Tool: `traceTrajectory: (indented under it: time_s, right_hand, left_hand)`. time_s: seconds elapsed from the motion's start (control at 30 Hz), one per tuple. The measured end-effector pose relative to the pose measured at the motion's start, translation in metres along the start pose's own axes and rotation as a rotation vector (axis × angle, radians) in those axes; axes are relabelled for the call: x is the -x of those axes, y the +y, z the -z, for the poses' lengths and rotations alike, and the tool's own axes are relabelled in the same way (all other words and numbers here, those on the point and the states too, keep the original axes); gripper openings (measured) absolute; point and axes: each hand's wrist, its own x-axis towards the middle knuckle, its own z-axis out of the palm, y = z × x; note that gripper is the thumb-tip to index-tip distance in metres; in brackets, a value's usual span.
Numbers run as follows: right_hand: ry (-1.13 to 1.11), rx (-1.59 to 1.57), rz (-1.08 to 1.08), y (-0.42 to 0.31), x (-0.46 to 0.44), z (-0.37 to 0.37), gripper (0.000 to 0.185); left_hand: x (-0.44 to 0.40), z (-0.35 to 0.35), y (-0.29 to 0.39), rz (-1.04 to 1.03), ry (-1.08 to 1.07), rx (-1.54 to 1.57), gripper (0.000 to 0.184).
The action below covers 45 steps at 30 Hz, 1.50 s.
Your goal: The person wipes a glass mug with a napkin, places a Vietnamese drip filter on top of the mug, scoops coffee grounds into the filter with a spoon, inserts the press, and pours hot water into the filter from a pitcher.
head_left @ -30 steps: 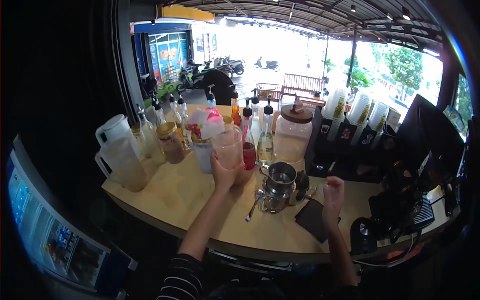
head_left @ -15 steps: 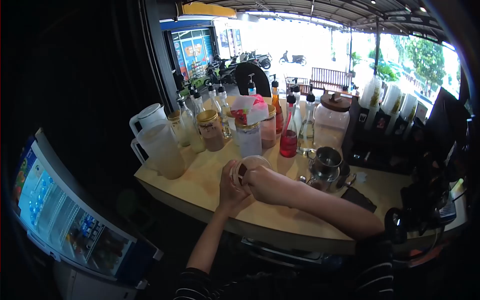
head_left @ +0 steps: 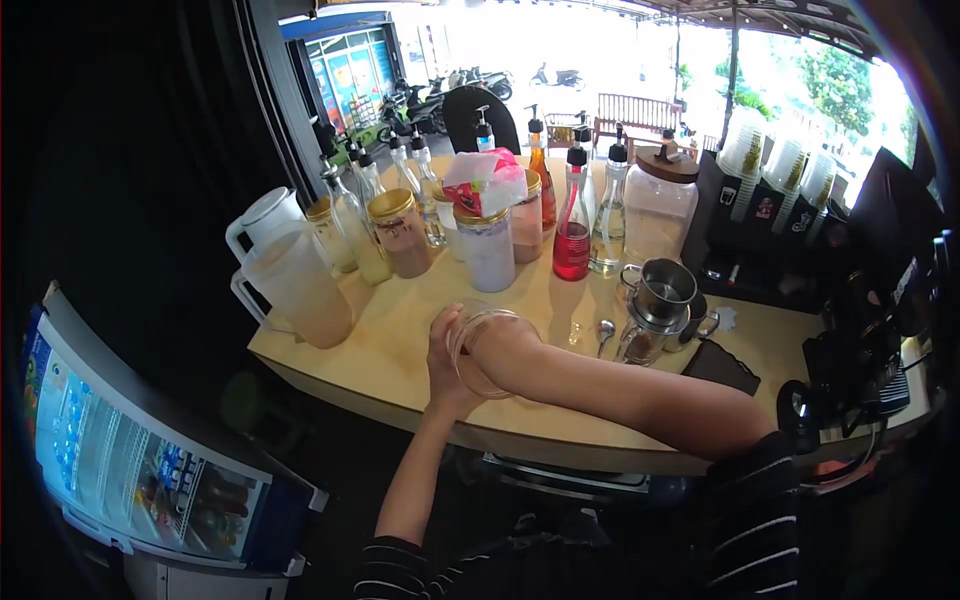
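My left hand (head_left: 443, 372) is wrapped around the side of a clear, wide-mouthed jar (head_left: 470, 376), which is tilted toward me above the front of the counter. Inside the jar's mouth is my right hand (head_left: 506, 352); its fingers are hidden, so I cannot tell whether they hold anything. Beyond the jar stands a gold-lidded canister (head_left: 487, 255) of pale contents, with a pink and white packet (head_left: 484, 182) lying on its lid. A small spoon (head_left: 606, 334) rests on the counter right of my hands, beside a metal drip filter (head_left: 666, 288) set on a glass (head_left: 640, 345).
Plastic pitchers (head_left: 298, 290) stand at the left counter edge. Behind are pump bottles, including a red syrup bottle (head_left: 572, 240), and a brown-powder canister (head_left: 398, 235). A wooden-lidded jar (head_left: 660, 205), cup stacks (head_left: 742, 150) and a dark cloth (head_left: 722, 368) are right. A drinks fridge (head_left: 140, 455) stands lower left.
My right hand has gone deeper into the jar, and the jar's mouth has tipped more toward me. The camera view has shifted a little; the counter items stay in place.
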Motion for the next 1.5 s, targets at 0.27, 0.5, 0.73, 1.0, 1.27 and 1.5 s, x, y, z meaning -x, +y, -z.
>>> traceTrajectory:
  time_s: [0.27, 0.5, 0.73, 1.0, 1.27, 1.5]
  right_hand:
    - [-0.025, -0.006, 0.037, -0.001, -0.008, -0.006, 0.033]
    - [-0.042, -0.017, 0.040, -0.004, -0.013, -0.006, 0.032]
    - [-0.064, -0.027, 0.037, -0.006, -0.017, -0.007, 0.032]
    - [-0.081, -0.046, 0.039, -0.007, -0.016, -0.005, 0.032]
    - [-0.082, -0.052, 0.055, -0.006, -0.010, 0.000, 0.032]
    - [-0.044, -0.388, 0.074, 0.045, -0.001, 0.053, 0.020]
  left_hand:
    - [0.011, -0.005, -0.025, 0.056, 0.026, 0.155, 0.110]
    - [0.008, -0.002, -0.023, -0.009, 0.038, 0.161, 0.106]
    - [0.009, 0.001, -0.021, -0.087, 0.029, 0.004, 0.105]
    - [0.013, 0.000, -0.027, -0.016, 0.018, 0.126, 0.106]
    - [0.005, 0.006, -0.001, -0.013, -0.008, 0.002, 0.111]
    - [-0.018, -0.012, -0.002, 0.074, 0.065, 0.051, 0.103]
